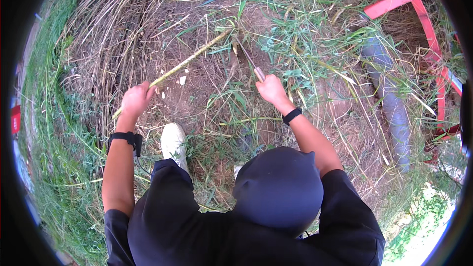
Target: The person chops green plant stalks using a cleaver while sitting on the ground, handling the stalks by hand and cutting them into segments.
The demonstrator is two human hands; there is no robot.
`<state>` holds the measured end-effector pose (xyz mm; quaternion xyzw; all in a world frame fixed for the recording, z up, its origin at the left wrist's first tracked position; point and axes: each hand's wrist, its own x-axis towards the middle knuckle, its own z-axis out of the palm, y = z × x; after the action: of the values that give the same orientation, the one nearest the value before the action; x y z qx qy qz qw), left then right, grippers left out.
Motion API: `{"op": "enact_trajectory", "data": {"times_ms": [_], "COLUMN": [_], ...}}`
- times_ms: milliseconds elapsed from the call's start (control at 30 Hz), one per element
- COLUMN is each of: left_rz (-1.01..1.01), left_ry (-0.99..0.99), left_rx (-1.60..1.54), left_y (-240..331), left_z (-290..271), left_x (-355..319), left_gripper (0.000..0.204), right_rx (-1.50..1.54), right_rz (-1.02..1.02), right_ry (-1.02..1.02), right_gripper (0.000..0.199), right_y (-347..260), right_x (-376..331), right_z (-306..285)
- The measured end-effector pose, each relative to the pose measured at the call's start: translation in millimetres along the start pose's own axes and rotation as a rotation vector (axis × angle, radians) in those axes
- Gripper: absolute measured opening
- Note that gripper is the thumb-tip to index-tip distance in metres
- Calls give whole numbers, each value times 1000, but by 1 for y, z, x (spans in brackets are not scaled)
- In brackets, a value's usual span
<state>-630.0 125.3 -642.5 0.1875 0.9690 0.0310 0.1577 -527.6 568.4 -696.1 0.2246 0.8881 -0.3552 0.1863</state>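
Note:
A long yellow-green plant stalk (189, 60) slants up and to the right, with my left hand (135, 99) closed around its lower part. Its far end reaches a small clump of stubble and soil. On the right, my right hand (272, 90) grips the pale handle of a thin metal-shafted hand tool (251, 61). The tool points up and left toward a short pale stump (234, 46) beside the stalk's far end. Grass and shadow hide the tool's tip, so its shape there cannot be made out.
Dry straw (116, 29) lies thick at the upper left. Pale chips (182, 80) are scattered on bare soil near my white shoe (173, 143). A grey pipe (389, 88) runs along the right, beside a red metal frame (428, 24). Green grass (54, 162) covers the left side.

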Motion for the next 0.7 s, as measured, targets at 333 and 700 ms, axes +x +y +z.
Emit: {"op": "enact_trajectory", "data": {"times_ms": [333, 700], "left_rz": [-38, -85], "left_ry": [4, -40], "left_rx": [-80, -153], "left_y": [22, 23], "left_z": [50, 38], "left_x": [-18, -28], "left_gripper": [40, 40], "right_rx": [631, 856], "right_rz": [46, -1029], "right_ry": [25, 245], "right_gripper": [23, 23], "right_y": [-18, -224], "right_x": [-22, 26], "right_z": [-17, -196]}}
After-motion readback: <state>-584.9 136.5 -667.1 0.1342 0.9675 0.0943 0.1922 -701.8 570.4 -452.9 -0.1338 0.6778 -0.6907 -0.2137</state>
